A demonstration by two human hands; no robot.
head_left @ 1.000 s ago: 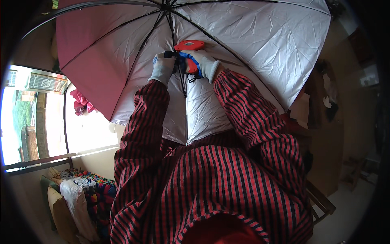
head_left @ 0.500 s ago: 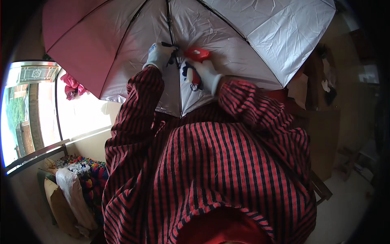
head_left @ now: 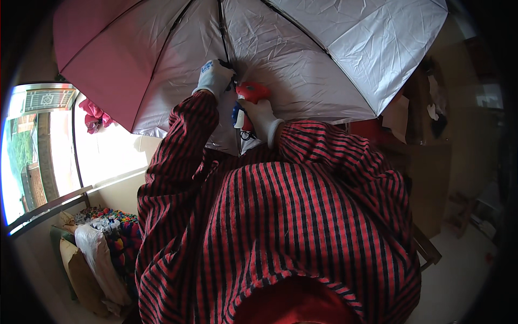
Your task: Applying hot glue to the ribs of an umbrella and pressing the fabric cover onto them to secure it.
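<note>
An opened umbrella [head_left: 291, 75], silvery on its inner side with dark ribs, spreads in front of me. My left hand [head_left: 213, 77], in a white glove with dark fingertips, is closed around a dark umbrella rib [head_left: 222, 32]. To its right, my right hand [head_left: 263, 119], also gloved, grips a red handheld tool [head_left: 253, 92] with a white part and a thin black loop below. The tool's exact kind is unclear. Its front end sits close to the rib, just below my left fingers; I cannot tell whether they touch.
At the left is a bright window [head_left: 48, 146] with pink fabric [head_left: 96, 114] beside it. Below it stand a brown roll [head_left: 78, 270], a white plastic-wrapped bundle [head_left: 97, 254] and a multicoloured heap [head_left: 118, 218]. A brown panel [head_left: 423, 183] stands at the right.
My right hand has drawn the red tool down toward me and a little left, turning it. My left hand stays on the rib, shifted only slightly.
</note>
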